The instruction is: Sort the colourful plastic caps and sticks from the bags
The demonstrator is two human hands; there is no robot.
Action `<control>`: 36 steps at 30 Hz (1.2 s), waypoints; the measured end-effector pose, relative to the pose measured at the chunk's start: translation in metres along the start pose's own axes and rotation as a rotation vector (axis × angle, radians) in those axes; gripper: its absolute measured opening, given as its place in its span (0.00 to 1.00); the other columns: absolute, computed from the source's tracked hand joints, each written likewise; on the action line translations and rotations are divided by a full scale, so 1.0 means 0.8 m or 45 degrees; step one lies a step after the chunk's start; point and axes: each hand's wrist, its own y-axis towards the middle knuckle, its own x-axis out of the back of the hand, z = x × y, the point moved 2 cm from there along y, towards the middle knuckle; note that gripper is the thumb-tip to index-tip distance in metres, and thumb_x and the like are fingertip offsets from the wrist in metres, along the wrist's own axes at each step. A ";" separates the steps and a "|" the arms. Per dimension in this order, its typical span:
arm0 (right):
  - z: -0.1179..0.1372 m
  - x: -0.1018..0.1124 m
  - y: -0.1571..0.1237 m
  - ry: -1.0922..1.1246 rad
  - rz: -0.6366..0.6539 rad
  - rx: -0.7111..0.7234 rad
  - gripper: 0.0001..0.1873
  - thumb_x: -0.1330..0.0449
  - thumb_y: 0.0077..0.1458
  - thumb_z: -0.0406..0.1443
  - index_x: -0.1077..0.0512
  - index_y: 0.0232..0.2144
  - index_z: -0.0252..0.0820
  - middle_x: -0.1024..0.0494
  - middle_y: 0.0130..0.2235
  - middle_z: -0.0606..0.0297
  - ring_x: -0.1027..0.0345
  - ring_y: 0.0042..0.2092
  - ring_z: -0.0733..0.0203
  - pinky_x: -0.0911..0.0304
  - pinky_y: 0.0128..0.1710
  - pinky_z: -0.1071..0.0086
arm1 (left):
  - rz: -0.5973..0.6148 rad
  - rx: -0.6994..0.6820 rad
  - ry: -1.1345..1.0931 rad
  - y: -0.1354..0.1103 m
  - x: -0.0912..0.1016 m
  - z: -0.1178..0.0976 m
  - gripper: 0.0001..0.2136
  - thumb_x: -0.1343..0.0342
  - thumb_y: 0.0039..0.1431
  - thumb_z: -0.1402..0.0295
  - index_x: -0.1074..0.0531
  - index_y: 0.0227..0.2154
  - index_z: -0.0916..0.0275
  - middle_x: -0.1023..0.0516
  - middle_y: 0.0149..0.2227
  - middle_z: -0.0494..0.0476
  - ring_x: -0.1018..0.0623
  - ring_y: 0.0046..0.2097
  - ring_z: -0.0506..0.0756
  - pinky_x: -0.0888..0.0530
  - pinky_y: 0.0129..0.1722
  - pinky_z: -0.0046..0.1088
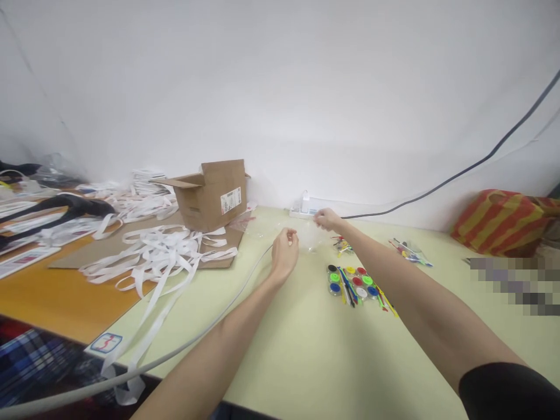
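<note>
A thin clear plastic bag (310,239) is stretched between my two hands above the far part of the pale green table. My right hand (327,220) pinches its upper right side. At the bag's left edge, my left hand (285,252) has its fingers curled closed; the exact grip is hard to see through the clear film. Nearer to me lie several round clear pieces with coloured centres (357,281), with thin coloured strips (347,286) among them. Behind my right forearm is a small coloured bundle (342,245).
An open cardboard box (210,201) stands at the back left, behind tangled white straps (170,254). A grey cable (219,318) crosses the table. A power strip (301,211) sits by the wall. Another coloured bundle (410,252) and a red-yellow striped bag (499,221) lie right.
</note>
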 end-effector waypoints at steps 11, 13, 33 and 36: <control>0.021 -0.008 0.013 -0.386 -0.237 0.242 0.27 0.43 0.60 0.35 0.41 0.59 0.28 0.35 0.60 0.34 0.39 0.60 0.41 0.41 0.54 0.59 | 0.352 -0.357 0.615 -0.009 -0.014 0.010 0.22 0.61 0.69 0.63 0.40 0.61 0.65 0.46 0.69 0.69 0.50 0.72 0.62 0.52 0.69 0.48; 0.011 0.023 0.006 -0.471 -0.160 0.310 0.26 0.42 0.57 0.29 0.37 0.58 0.31 0.32 0.58 0.38 0.37 0.59 0.43 0.42 0.54 0.60 | 0.514 -0.395 0.763 -0.009 -0.020 0.019 0.23 0.62 0.69 0.61 0.40 0.62 0.64 0.48 0.70 0.67 0.50 0.72 0.62 0.53 0.69 0.47; -0.068 0.071 -0.075 -0.663 0.170 1.007 0.14 0.29 0.47 0.39 0.17 0.38 0.42 0.22 0.38 0.57 0.31 0.40 0.55 0.40 0.42 0.67 | 0.721 -0.335 1.107 -0.010 -0.027 0.028 0.28 0.63 0.69 0.60 0.50 0.68 0.64 0.50 0.71 0.66 0.51 0.72 0.63 0.51 0.68 0.48; -0.056 0.054 -0.070 -0.628 0.134 1.013 0.12 0.30 0.48 0.37 0.18 0.37 0.40 0.23 0.35 0.58 0.32 0.38 0.57 0.40 0.41 0.67 | 0.709 -0.365 1.120 -0.013 -0.028 0.023 0.28 0.62 0.69 0.63 0.52 0.69 0.66 0.52 0.71 0.66 0.53 0.72 0.62 0.52 0.69 0.47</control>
